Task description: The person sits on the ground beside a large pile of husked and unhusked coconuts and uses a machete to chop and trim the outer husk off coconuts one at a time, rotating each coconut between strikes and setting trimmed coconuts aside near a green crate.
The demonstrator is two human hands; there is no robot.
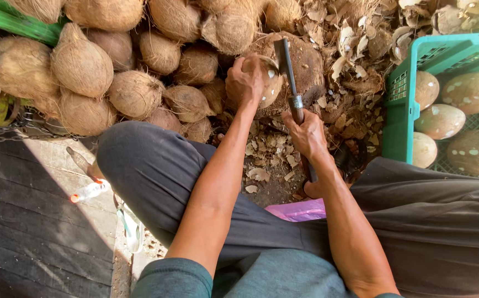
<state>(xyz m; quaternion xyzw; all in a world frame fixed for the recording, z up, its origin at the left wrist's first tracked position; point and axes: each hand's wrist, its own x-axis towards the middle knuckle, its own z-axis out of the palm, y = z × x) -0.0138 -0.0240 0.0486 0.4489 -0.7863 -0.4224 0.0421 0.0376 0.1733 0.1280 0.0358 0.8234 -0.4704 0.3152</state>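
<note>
My left hand (243, 83) grips a partly shaved brown coconut (271, 84), holding it on a round wooden chopping block (308, 63). A cleaver with a dark blade (283, 58) and wooden handle is clasped in my right hand (307, 132). Its blade points away from me and rests right beside the coconut's right side. Both forearms reach out over my knees, which are in dark grey trousers.
A heap of husked fibrous coconuts (82, 66) fills the left and far side. At the right a green plastic crate (402, 105) holds several shaved pale coconuts (441, 121). Shell chips (261, 174) litter the ground. A small bottle (88, 191) lies on dark planks at left.
</note>
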